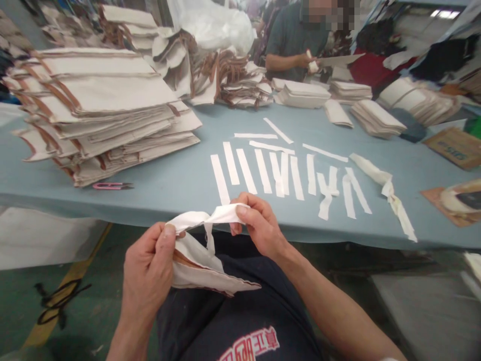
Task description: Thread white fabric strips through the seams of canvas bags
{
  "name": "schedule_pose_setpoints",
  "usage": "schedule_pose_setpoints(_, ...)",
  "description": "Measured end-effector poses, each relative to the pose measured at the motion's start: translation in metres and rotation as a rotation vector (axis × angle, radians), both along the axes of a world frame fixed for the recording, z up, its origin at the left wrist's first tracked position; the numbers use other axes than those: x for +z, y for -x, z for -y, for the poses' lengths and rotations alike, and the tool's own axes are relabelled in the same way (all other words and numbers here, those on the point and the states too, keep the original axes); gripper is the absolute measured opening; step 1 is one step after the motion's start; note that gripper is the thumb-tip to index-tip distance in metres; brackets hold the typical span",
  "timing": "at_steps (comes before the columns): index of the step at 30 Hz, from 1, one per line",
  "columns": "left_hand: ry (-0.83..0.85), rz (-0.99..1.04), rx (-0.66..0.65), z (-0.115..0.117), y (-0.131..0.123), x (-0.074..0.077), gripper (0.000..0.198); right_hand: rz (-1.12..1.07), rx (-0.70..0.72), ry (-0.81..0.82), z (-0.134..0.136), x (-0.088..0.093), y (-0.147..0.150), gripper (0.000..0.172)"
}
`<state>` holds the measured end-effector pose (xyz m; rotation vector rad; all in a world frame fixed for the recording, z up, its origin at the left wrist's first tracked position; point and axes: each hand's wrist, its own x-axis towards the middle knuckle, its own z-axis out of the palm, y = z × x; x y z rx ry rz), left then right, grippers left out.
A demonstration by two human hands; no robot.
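Between my two hands a cream fabric piece with brown edging hangs above my lap, its upper edge pulled into a band. My left hand pinches the band's left end, thumb on top. Thumb and fingers of my right hand grip the right end near the table edge. A narrow white strip dangles from the middle of the band. Beyond my hands, several white strips lie in a loose row on the blue-grey table. Whether the band is partly a separate strip, I cannot tell.
A tall stack of cream fabric pieces stands at the left, with pink thread snips before it. A twisted strip, a tape roll and a cardboard box lie at the right. Across the table a person handles fabric.
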<state>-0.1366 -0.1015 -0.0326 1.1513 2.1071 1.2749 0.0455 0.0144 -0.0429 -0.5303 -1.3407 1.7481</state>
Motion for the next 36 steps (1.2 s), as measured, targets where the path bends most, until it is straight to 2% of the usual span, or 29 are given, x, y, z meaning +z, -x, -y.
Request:
schedule_pose_setpoints(5,0.006,-0.198,0.015,-0.033,0.020,0.009,0.044,-0.024,-0.173,-0.013,-0.022,0.004,0.019,0.032)
schedule_pose_setpoints(9,0.076,-0.267,0.084,-0.049,0.046,0.010,0.049,-0.088,-0.288,0.022,-0.054,0.011,0.024,0.035)
schedule_pose_setpoints(12,0.158,-0.304,0.079,-0.062,0.077,0.003,0.041,-0.140,-0.392,0.065,-0.077,0.018,0.011,0.041)
schedule_pose_setpoints(14,0.250,-0.351,0.008,-0.076,0.100,-0.004,0.035,-0.154,-0.428,0.081,-0.088,0.023,-0.001,0.043)
schedule_pose_setpoints(17,0.406,-0.466,-0.088,-0.102,0.126,-0.018,0.036,-0.152,-0.437,0.083,-0.093,0.028,-0.018,0.043)
schedule_pose_setpoints(22,0.632,-0.644,-0.120,-0.140,0.145,-0.035,0.029,-0.120,-0.414,0.083,-0.080,0.026,-0.038,0.044)
schedule_pose_setpoints(29,0.757,-0.754,-0.105,-0.163,0.153,-0.045,0.036,-0.080,-0.352,0.155,-0.046,0.015,-0.063,0.048)
schedule_pose_setpoints(32,0.789,-0.756,-0.094,-0.169,0.154,-0.046,0.037,-0.107,-0.380,0.201,-0.031,0.023,-0.078,0.051)
schedule_pose_setpoints(36,0.782,-0.719,-0.117,-0.168,0.157,-0.041,0.035,-0.086,-0.427,0.297,0.000,0.038,-0.114,0.041)
